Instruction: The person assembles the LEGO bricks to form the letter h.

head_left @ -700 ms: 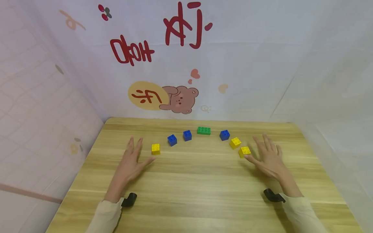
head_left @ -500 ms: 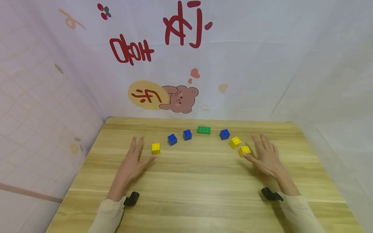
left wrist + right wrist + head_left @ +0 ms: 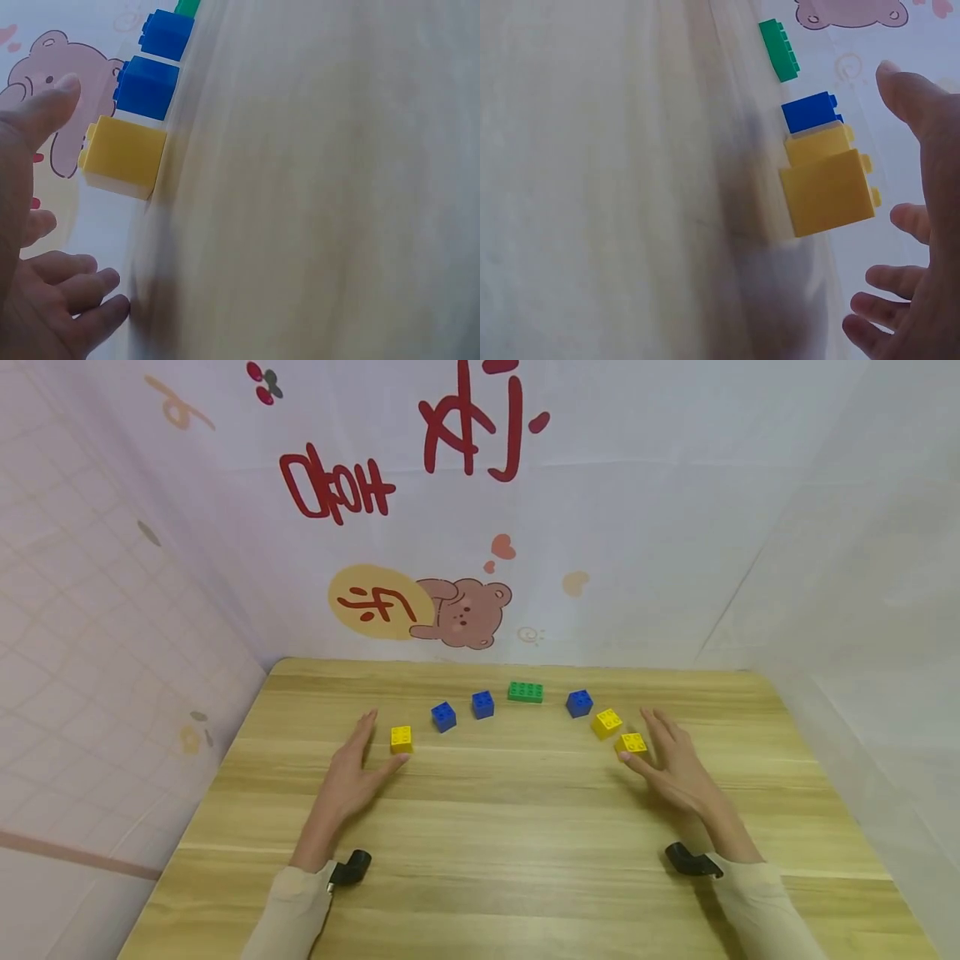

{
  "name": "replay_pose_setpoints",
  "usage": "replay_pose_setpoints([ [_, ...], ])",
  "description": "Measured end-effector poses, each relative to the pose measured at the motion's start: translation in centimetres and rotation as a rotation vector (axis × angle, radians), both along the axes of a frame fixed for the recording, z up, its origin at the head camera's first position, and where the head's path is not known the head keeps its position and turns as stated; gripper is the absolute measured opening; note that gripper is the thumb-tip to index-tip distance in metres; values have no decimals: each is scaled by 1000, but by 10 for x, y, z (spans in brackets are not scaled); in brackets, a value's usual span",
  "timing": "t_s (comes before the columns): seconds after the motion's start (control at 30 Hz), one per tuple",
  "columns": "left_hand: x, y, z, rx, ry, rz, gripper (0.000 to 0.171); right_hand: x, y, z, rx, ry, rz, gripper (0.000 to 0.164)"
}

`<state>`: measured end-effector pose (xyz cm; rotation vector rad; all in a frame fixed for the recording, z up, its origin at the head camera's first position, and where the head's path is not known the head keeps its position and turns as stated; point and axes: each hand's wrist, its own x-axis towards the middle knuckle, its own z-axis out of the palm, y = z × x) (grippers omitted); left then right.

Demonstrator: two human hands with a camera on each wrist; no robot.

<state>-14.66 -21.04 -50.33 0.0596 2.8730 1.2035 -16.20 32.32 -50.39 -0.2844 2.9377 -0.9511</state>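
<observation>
My left hand point(image 3: 352, 781) hovers beside a yellow brick point(image 3: 401, 740), thumb and fingers spread and holding nothing; in the left wrist view the yellow brick point(image 3: 124, 157) stands between thumb and fingers, apart from them. On the other side, my right hand point(image 3: 678, 770) is spread around the nearer yellow brick point(image 3: 632, 745), its thumb tip overlapping that brick's corner in the head view. The right wrist view shows a gap between the thumb and this yellow brick point(image 3: 829, 193). Behind it sit another yellow brick point(image 3: 607, 723) and a blue brick point(image 3: 579, 703).
The bricks form an arc on the wooden table point(image 3: 495, 827). Two blue bricks, one farther left point(image 3: 443, 717) and one nearer the middle point(image 3: 483, 704), lead to a long green brick point(image 3: 526, 692) at the back. A printed white curtain point(image 3: 637, 527) hangs behind the table.
Both hands have drawn inward, the left toward the right and the right toward the left, each closer to its nearest yellow brick. The bricks keep their places on the table.
</observation>
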Motion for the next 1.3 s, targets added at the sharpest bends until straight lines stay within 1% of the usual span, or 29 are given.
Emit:
replay_pose_setpoints([
  [0.17, -2, 1, -3, 26, 23, 30, 98, -2, -3, -7, -42, 24, 2, 89],
  [0.3, -2, 3, -4, 56, 47, 42, 93, -2, -7, -12, -78, 51, -15, 86],
  [0.47, -2, 7, -7, 137, 126, 34, 83, 0, -11, -20, -141, 95, -58, 79],
  [0.57, -3, 9, -8, 179, 160, 36, 76, 0, -14, -25, -182, 118, -89, 75],
  [0.67, -3, 11, -8, 221, 178, 43, 72, -1, -14, -30, -236, 113, -130, 74],
  [0.8, -5, 14, -11, 281, 196, 60, 68, 0, -15, -34, -302, 84, -184, 72],
  [0.93, -8, 18, -14, 333, 197, 77, 67, 1, -15, -34, -322, 73, -212, 70],
  [1.1, -12, 20, -15, 420, 148, 83, 66, -1, -16, -34, -371, 78, -240, 64],
  [1.17, -13, 19, -16, 447, 115, 99, 61, -1, -16, -34, -399, 85, -245, 60],
  [1.3, -15, 19, -15, 462, 67, 125, 47, -2, -15, -34, -434, 90, -267, 52],
])
